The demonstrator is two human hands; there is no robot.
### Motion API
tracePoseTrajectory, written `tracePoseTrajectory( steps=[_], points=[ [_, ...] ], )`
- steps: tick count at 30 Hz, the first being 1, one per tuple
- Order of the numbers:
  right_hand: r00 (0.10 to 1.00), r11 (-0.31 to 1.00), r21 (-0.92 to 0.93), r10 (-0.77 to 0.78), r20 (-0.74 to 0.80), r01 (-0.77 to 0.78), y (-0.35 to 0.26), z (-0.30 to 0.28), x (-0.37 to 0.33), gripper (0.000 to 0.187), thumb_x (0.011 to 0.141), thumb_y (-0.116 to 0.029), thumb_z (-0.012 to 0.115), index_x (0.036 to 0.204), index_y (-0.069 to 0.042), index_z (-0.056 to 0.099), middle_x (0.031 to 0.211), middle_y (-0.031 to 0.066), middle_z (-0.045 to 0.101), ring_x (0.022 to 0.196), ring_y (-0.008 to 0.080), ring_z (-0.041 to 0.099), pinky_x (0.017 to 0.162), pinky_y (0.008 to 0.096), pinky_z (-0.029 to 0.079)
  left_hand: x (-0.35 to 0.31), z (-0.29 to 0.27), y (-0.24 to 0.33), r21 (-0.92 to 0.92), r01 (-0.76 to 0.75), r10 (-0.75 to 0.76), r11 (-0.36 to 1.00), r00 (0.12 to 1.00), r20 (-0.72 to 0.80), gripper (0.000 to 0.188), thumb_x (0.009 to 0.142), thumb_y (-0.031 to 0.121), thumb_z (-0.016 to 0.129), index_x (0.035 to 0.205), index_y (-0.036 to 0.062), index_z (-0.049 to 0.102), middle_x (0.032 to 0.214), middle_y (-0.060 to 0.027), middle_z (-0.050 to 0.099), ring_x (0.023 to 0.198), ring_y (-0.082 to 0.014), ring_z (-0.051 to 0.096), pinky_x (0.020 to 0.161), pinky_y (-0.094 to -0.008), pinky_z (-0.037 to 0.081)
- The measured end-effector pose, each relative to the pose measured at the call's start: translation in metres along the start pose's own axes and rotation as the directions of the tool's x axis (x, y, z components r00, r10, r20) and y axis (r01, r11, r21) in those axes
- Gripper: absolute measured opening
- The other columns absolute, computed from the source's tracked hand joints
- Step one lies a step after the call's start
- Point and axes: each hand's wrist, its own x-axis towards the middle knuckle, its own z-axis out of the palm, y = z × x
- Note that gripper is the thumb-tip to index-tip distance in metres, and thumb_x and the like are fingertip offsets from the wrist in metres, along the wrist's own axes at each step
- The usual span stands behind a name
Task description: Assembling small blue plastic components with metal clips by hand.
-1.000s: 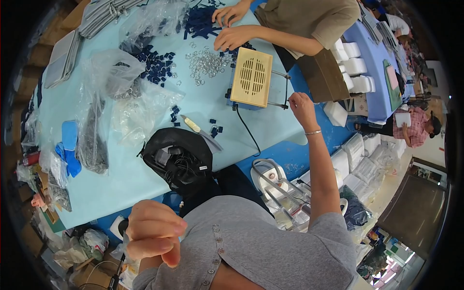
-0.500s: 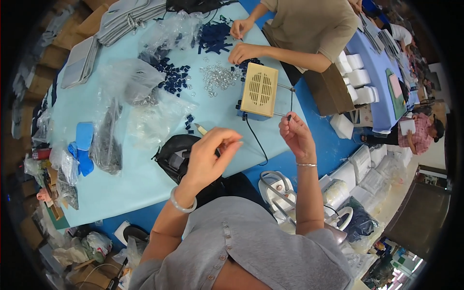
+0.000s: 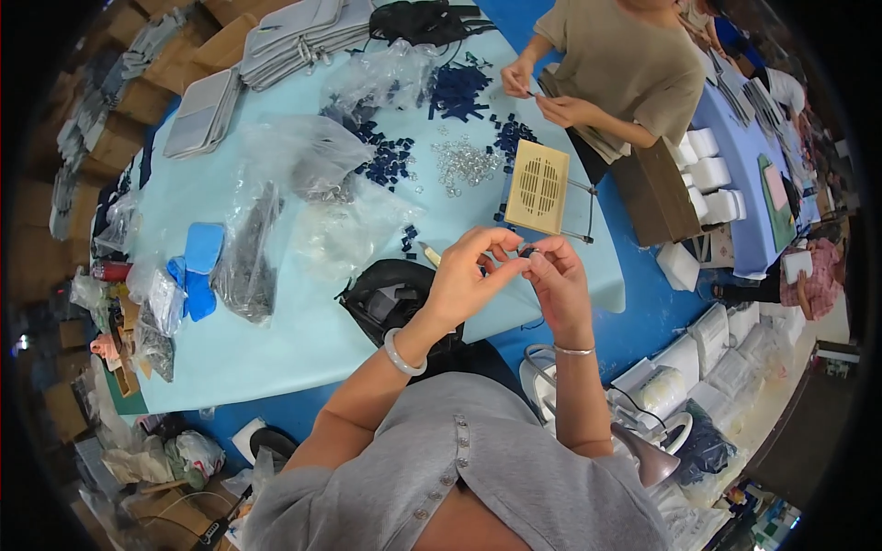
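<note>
Close together over the table's near right part, my left hand (image 3: 473,277) and my right hand (image 3: 560,286) meet at the fingertips. Both pinch a small dark piece (image 3: 527,251), seemingly a short bit of strap; its details are mostly covered by the fingers. Just beyond stands a cream box with a slotted grille (image 3: 537,188), with thin metal rods out of its right side. Farther off lie a pile of clear rings (image 3: 467,163), many short dark blue strap pieces (image 3: 390,162) and a heap of longer dark blue strips (image 3: 457,92).
An open black bag (image 3: 390,298) lies by my left wrist, with a pale-handled tool (image 3: 429,253) beside it. Clear plastic bags (image 3: 317,151) and a blue pouch (image 3: 202,248) spread leftward. Across the table a co-worker (image 3: 625,64) handles a small piece. A brown carton (image 3: 654,193) stands at right.
My hands have come together, the left moving right and up to the piece in the right. The view has shifted, and the co-worker's hands have lifted off the table with a small piece.
</note>
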Motion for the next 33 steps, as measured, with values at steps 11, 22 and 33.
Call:
tracePoseTrajectory(
  steps=[11, 22, 33],
  points=[
    [0.997, 0.996, 0.043, -0.073, -0.034, 0.074, 0.017, 0.023, -0.008, 0.012, 0.084, -0.005, 0.061, 0.094, -0.003, 0.055, 0.083, 0.0043, 0.061, 0.074, 0.0101, 0.057, 0.069, 0.0232, 0.047, -0.004, -0.019, 0.001, -0.437, 0.106, -0.137, 0.893, 0.990, -0.039, 0.039, 0.099, 0.030, 0.030, 0.117, -0.0009, 0.045, 0.098, -0.0130, 0.062, 0.083, -0.0199, 0.062, 0.073, -0.0287, 0.051],
    [0.993, 0.994, -0.007, -0.110, -0.040, 0.110, 0.030, 0.034, -0.010, 0.012, 0.084, -0.002, 0.060, 0.093, -0.005, 0.053, 0.081, 0.0033, 0.059, 0.075, 0.0107, 0.058, 0.069, 0.0236, 0.047, -0.014, -0.019, -0.011, 0.153, -0.169, 0.181, 0.974, 0.981, -0.072, 0.008, 0.088, 0.008, 0.054, 0.088, 0.0008, 0.058, 0.089, -0.0094, 0.061, 0.075, -0.0136, 0.058, 0.059, -0.0268, 0.047],
    [0.917, 0.851, -0.357, -0.395, 0.047, 0.385, 0.030, 0.047, -0.012, 0.012, 0.079, 0.010, 0.059, 0.085, 0.000, 0.057, 0.101, 0.0101, 0.058, 0.086, 0.0121, 0.056, 0.078, 0.0242, 0.046, -0.022, -0.035, -0.003, -0.544, 0.259, -0.235, 0.798, 0.965, 0.115, 0.036, 0.099, 0.030, 0.036, 0.108, -0.0001, 0.051, 0.092, -0.0071, 0.056, 0.085, -0.0141, 0.057, 0.074, -0.0282, 0.048]
  ],
)
